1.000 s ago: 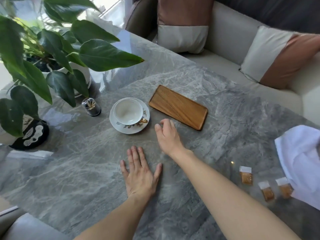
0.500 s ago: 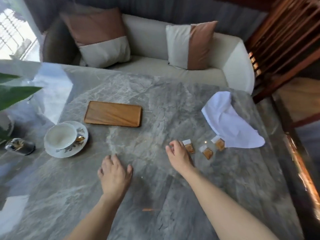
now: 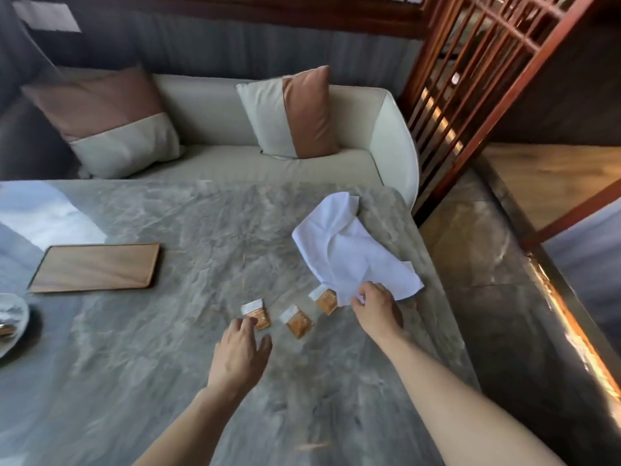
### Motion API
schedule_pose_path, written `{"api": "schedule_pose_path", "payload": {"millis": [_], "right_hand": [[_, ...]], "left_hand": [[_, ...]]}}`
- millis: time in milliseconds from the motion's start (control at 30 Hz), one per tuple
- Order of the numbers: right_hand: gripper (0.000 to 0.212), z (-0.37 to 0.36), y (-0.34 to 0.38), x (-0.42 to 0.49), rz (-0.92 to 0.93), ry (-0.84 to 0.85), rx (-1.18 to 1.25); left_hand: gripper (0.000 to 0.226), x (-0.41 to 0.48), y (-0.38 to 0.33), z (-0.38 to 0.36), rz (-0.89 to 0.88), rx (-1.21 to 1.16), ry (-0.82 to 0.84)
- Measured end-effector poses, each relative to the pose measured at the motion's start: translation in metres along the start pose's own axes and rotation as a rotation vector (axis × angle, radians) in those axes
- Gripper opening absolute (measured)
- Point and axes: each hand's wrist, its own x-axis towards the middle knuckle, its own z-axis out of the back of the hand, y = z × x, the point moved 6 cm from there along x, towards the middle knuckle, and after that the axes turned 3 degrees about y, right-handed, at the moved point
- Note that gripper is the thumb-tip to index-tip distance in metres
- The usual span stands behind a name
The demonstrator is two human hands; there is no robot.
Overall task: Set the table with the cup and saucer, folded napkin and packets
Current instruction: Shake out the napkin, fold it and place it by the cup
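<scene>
— Head view has swung right since a moment ago: the marble table [image 3: 141, 358] still fills it, but the saucer [image 3: 11, 322] now sits cut off at the left edge, its cup out of our sight, and the wooden tray [image 3: 95, 267] lies just beyond it, bare.

— So the cup and saucer look placed, and we turn to the napkin?

— We judge so. The white napkin [image 3: 349, 250] lies crumpled and unfolded near the table's far right corner, and our right hand [image 3: 378, 309], which half a second back hovered by the packets, now pinches the napkin's near edge between thumb and fingers.

— And our left?

— Our left hand [image 3: 240, 356] has come across from mid-table; palm down, fingers loosely spread and holding nothing, fingertips touching the leftmost packet [image 3: 257, 314]. The middle packet [image 3: 297, 321] lies free, and the right packet [image 3: 325, 299] is partly tucked under the napkin's edge.
</scene>
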Motion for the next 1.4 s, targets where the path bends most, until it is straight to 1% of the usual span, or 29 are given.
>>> {"api": "schedule_pose_path", "payload": {"millis": [67,133,200,267,333,400,567,667,767,867,1000,1100,1167,1200,1300,1333,1400], "right_hand": [[0.029,-0.001,-0.01,0.012,0.044,0.061,-0.043],[0.025,-0.006,-0.015,0.02,0.079,0.093,-0.084],[0.024,-0.013,-0.013,0.024,0.114,0.095,-0.07],[0.032,-0.02,-0.006,0.028,0.136,0.081,-0.016],[0.041,-0.026,0.0,0.031,0.095,0.057,0.006],[0.044,-0.031,0.004,0.034,0.019,0.048,-0.024],[0.023,-0.035,0.007,0.036,-0.034,0.01,-0.067],[0.019,-0.033,0.008,0.035,-0.028,0.041,-0.086],[0.016,-0.019,0.009,0.032,-0.001,0.029,-0.068],[0.012,0.001,0.014,0.023,0.098,-0.009,-0.033],[0.012,0.039,0.018,0.005,0.234,-0.051,0.024],[0.018,0.071,0.02,-0.01,0.297,-0.063,0.075],[0.02,0.096,0.024,-0.022,0.355,-0.09,0.068],[0.02,0.108,0.026,-0.03,0.378,-0.1,0.056],[0.02,0.147,0.028,-0.05,0.416,-0.122,0.051],[0.022,0.16,0.028,-0.057,0.424,-0.135,0.065],[0.025,0.185,0.026,-0.067,0.424,-0.175,0.102]], "left_hand": [[0.04,0.005,-0.023,-0.011,-0.038,-0.026,0.004],[0.042,0.009,-0.041,-0.019,-0.052,-0.041,0.007],[0.043,0.012,-0.054,-0.024,-0.051,-0.033,0.013],[0.042,0.014,-0.062,-0.028,-0.065,-0.018,0.02],[0.039,0.016,-0.066,-0.03,-0.084,-0.016,0.012],[0.038,0.017,-0.068,-0.029,-0.096,-0.008,-0.004],[0.038,0.024,-0.07,-0.018,-0.144,0.011,-0.04],[0.039,0.031,-0.075,-0.01,-0.174,0.002,-0.046],[0.04,0.039,-0.087,-0.004,-0.22,0.011,-0.033],[0.043,0.051,-0.108,0.003,-0.327,0.033,-0.026],[0.066,0.067,-0.15,0.013,-0.565,0.083,0.009],[0.072,0.073,-0.185,0.017,-0.742,0.136,0.034],[0.066,0.076,-0.206,0.02,-0.825,0.169,0.038],[0.059,0.076,-0.216,0.022,-0.866,0.177,0.035],[0.029,0.075,-0.244,0.031,-1.03,0.225,-0.001],[0.023,0.075,-0.252,0.034,-1.07,0.238,-0.008],[0.021,0.076,-0.264,0.044,-1.119,0.253,-0.026]]}}
